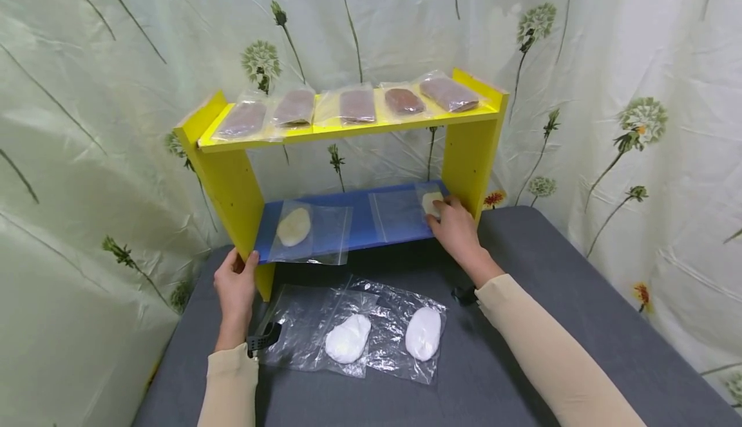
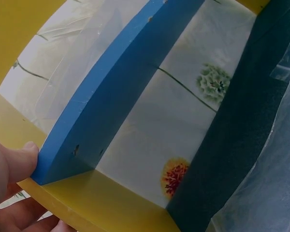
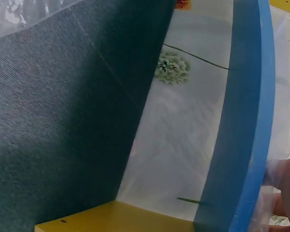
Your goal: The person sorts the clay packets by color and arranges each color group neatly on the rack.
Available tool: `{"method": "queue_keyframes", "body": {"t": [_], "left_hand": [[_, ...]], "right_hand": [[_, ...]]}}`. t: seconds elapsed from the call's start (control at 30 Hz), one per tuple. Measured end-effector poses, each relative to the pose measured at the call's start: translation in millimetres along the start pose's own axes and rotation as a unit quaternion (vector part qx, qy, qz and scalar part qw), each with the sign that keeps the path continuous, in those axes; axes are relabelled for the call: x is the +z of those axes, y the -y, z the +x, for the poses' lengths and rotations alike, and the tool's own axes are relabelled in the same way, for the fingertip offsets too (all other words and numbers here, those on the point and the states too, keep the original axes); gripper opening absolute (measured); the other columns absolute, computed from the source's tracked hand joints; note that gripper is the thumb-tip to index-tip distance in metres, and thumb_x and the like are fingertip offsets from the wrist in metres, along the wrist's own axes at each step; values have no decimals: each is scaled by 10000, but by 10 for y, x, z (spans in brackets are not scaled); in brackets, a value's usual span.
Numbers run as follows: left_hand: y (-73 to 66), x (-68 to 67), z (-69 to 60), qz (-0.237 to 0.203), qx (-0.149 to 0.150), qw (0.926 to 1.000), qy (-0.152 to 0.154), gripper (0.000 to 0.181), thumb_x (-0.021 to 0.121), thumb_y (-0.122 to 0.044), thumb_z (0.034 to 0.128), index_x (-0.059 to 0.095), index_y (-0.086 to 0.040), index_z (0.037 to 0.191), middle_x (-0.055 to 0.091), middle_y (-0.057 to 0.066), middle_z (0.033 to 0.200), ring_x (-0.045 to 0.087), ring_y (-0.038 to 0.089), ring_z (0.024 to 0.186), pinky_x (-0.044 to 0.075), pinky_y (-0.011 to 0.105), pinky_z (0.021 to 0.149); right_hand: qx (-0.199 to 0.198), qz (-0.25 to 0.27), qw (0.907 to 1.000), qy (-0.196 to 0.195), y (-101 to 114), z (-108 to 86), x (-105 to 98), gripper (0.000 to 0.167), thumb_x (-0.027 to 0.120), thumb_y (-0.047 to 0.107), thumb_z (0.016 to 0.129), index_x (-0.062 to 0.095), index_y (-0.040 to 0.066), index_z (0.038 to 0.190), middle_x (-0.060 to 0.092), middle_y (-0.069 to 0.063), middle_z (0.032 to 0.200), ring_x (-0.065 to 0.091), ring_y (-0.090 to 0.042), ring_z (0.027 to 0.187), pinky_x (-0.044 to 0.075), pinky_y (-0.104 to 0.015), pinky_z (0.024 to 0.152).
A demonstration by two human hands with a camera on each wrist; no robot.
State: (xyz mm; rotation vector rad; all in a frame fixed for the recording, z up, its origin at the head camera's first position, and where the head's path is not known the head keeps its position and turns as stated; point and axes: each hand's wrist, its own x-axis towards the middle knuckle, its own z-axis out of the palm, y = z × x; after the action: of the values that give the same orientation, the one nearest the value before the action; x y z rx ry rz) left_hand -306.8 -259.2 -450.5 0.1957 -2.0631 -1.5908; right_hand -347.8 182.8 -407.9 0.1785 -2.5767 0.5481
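My left hand (image 1: 236, 282) grips the left yellow side panel (image 1: 228, 195) of a small shelf unit. In the left wrist view the thumb (image 2: 24, 162) lies by the end of the blue shelf (image 2: 94, 92), with the other fingers behind the panel. At the right end of the blue shelf, my right hand (image 1: 456, 228) holds a clear zip bag (image 1: 400, 211) with a pale flat piece (image 1: 431, 203) in it, partly hidden by the fingers. Another zip bag (image 1: 330, 230) with a cream oval piece (image 1: 294, 227) lies at the shelf's left, overhanging the front edge.
Several bags with reddish-brown flat pieces, one a red-brown piece (image 1: 404, 101), line the yellow top shelf (image 1: 348, 129). Two zip bags with white pieces (image 1: 348, 339) lie on the dark grey table (image 1: 498, 362) before the unit. A flower-patterned curtain (image 1: 377, 28) hangs behind.
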Motion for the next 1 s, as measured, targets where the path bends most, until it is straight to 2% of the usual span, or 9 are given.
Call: {"method": "queue_keyframes", "body": {"t": [0.2, 0.4, 0.53, 0.63, 0.8, 1.0], "left_hand": [[5, 25, 5, -16, 4, 10000, 80, 474, 644, -344, 984, 612, -92, 1385, 650, 140, 1259, 605, 222, 1095, 484, 444, 1011], [-6, -19, 2, 31, -19, 10000, 13, 467, 645, -342, 986, 617, -84, 1375, 651, 140, 1260, 606, 220, 1094, 488, 442, 1004], [9, -18, -9, 8, -102, 9999, 67, 478, 642, -343, 987, 605, -87, 1389, 643, 143, 1276, 603, 237, 1115, 473, 466, 1026], [15, -17, -17, -27, -129, 9999, 65, 476, 645, -339, 985, 606, -87, 1387, 642, 143, 1276, 601, 240, 1118, 470, 463, 1031], [11, -15, -14, 11, -111, 9999, 38, 469, 650, -346, 983, 616, -93, 1376, 649, 135, 1263, 606, 235, 1103, 479, 451, 1019], [0, -1, -1, -11, -83, 10000, 24, 469, 648, -346, 983, 616, -96, 1379, 649, 137, 1267, 607, 234, 1104, 480, 458, 1017]], "right_hand": [[-3, -249, 9997, 62, -2, -10, -38, 372, 694, 233, 957, 699, 11, 1256, 625, -242, 1198, 634, -408, 965, 537, -553, 817], [200, 20, 9995, 227, 83, 2, -51, 420, 652, 244, 977, 644, 13, 1327, 604, -244, 1217, 604, -417, 1012, 502, -573, 874], [137, 78, 9998, 116, 133, -28, -121, 431, 662, 244, 965, 641, 43, 1345, 613, -218, 1221, 600, -396, 1031, 504, -564, 871], [-158, 75, 9998, -109, 176, -85, -201, 387, 689, 219, 941, 683, 70, 1298, 620, -191, 1226, 600, -382, 1053, 519, -560, 840], [-968, 60, 9945, -383, 234, -259, -315, 311, 743, 161, 904, 731, 91, 1207, 621, -159, 1204, 599, -362, 1053, 558, -525, 738], [-1735, 30, 9847, -160, 239, -514, -365, 338, 780, 126, 878, 727, 113, 1211, 617, -139, 1239, 591, -345, 1092, 575, -471, 710]]}}
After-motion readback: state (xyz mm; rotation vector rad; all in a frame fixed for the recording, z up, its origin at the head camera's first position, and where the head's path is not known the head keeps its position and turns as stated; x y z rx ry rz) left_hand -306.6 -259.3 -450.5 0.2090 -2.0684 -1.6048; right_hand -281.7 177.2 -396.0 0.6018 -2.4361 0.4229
